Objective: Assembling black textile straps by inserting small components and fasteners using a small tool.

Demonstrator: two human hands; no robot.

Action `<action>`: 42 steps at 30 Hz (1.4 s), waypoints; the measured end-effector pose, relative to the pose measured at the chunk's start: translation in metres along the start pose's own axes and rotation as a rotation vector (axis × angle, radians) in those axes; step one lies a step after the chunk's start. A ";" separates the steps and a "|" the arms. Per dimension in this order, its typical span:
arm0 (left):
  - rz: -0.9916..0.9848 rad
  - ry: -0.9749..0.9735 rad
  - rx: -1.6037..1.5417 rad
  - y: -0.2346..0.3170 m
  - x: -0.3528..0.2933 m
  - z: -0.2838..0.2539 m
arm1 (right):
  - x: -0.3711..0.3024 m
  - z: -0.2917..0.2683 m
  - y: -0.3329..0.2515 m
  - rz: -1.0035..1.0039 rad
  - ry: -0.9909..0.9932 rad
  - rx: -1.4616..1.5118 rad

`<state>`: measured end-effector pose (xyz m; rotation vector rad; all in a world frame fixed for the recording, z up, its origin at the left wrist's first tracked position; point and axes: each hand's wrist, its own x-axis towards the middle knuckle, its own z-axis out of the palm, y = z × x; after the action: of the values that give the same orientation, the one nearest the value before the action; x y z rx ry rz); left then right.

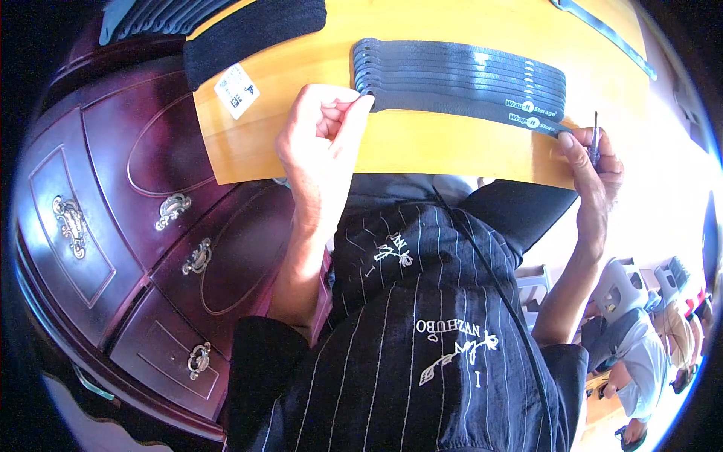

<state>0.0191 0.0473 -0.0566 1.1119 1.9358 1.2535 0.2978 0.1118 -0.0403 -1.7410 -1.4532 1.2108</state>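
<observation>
Four ornate metal handles (173,212) mark the closed drawers (56,207) of a dark red cabinet (143,113) at far left on my feed, their contents hidden from me. Past it, a fuzzy black band (256,38) lies on the yellow worktop (452,154), above a white printed card (237,91). From my remote post I see the left hand (324,139), thumb and forefinger pinched together at the holed end of the nearest strap (452,109), which lies along a row of overlapping dark straps (452,68) mid-worktop. The right hand (599,169) pinches that strap's other end, its fingers also holding a slim pointed tool (595,147), tip up. Farther right, people (640,361) appear near grey plastic stools (626,282).
</observation>
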 end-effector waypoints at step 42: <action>0.006 -0.045 0.038 0.007 -0.001 0.003 | 0.005 0.014 -0.010 -0.053 0.053 0.032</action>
<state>0.0249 0.0493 -0.0511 1.1557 1.9312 1.1894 0.2808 0.1172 -0.0389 -1.6897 -1.4327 1.1462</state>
